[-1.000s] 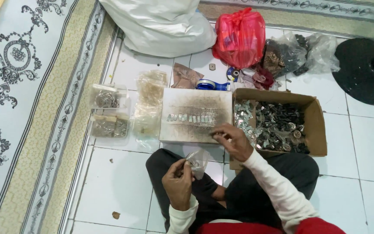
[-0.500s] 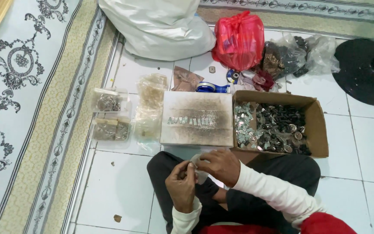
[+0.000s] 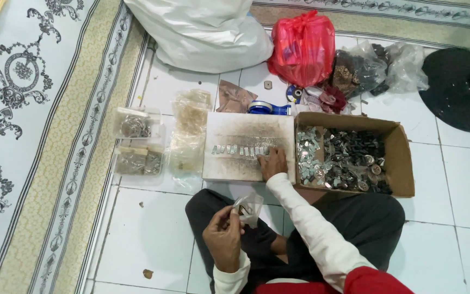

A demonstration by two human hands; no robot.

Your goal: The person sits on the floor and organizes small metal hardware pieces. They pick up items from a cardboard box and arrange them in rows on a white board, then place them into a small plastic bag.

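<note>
- Left hand (image 3: 223, 239): fingers are pinching together on the mouth of a small clear plastic bag (image 3: 248, 207), holding it up over the lap. The bag is looking nearly empty, with perhaps one dark bit inside; contents too small to tell.
- Right hand (image 3: 273, 163): fingers are lying flat and close together on the pale board (image 3: 248, 146), fingertips pointing toward 12 o'clock and touching the right end of a row of small metal pieces (image 3: 240, 149). Whether a piece is being gripped cannot be told.
- Arm pose: the right arm, in a white sleeve, is stretching from 5 o'clock up to the board; the left forearm is rising from 6 o'clock, wrist bent inward.
- Progress, as a judgement: a short row is laid out on the board and the bag in hand is barely filled, so this bag is looking early in its filling.
- Done: filled clear packets (image 3: 137, 146) are sitting at 9 o'clock of the board.
- Left: the cardboard box (image 3: 403, 163), touching the board at 3 o'clock, is holding a large heap of loose pieces.
- Beyond, at 12 o'clock: a red bag (image 3: 303, 46) and a white sack (image 3: 202, 32).
</note>
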